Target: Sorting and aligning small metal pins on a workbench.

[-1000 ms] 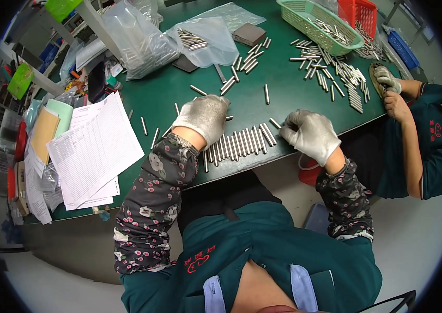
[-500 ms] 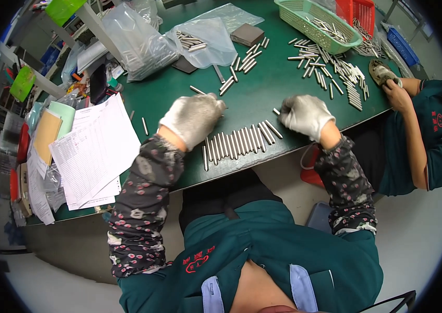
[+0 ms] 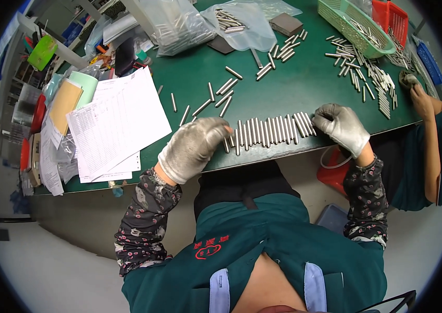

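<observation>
A row of short shiny metal pins lies side by side along the table's near edge. At its left end, my left hand, in a greyed white glove, is closed with its fingertips on the end pin, whose lower part shows beneath them. My right hand, gloved alike, is curled at the row's right end, close to the last slanted pins. Whether anything is inside its fingers is hidden. Loose pins lie scattered just beyond my left hand.
Printed sheets cover the table's left side. Toward the back are a clear bag of pins, a brown block and a green basket. A pin heap lies right, near a co-worker's hand. A red bin stands below.
The view has shifted, so the table sits further right. My left hand has come down to the row's left end. My right hand, which held a pin, is now at the row's right end.
</observation>
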A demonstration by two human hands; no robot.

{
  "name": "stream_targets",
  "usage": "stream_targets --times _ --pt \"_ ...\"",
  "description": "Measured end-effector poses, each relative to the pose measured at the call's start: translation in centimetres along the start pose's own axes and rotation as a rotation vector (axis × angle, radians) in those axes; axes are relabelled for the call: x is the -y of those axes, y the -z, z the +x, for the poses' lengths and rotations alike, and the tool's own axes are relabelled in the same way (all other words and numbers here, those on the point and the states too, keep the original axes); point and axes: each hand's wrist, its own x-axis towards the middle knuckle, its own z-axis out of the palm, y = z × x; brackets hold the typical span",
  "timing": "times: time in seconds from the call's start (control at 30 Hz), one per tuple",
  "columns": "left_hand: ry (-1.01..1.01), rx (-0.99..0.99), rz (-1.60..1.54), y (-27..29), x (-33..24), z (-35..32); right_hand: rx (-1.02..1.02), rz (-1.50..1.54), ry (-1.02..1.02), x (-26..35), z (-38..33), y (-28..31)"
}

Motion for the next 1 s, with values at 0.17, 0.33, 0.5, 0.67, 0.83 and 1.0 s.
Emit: stream_targets --times 0.17,0.33,0.5,0.67,0.83,1.0 --pt "0.625 0.133 -0.139 0.5 -2.1 0.6 -0.101 0.075 0.037 -0.2 -0.2 -0.7" --pt "0.509 0.175 0.054 -0.6 -2.3 1.0 0.008 -0.172 0.268 2.0 -0.3 -0.7" --pt "0.548 0.177 -0.036 -1.1 -2.3 1.6 0.08 -0.236 0.236 2.2 -0.1 -0.5" --pt "0.552 0.156 -0.09 -1.0 -2.1 1.0 0.054 -0.207 0.224 2.0 -0.2 -0.7" --pt "0.491 0.081 -0.048 -1.0 -1.9 0.3 0.028 -0.159 0.224 1.6 -0.2 -0.9" --pt "0.469 -0.001 -0.135 -1.1 -1.2 0.5 0.011 -0.149 0.236 1.4 -0.2 -1.0"
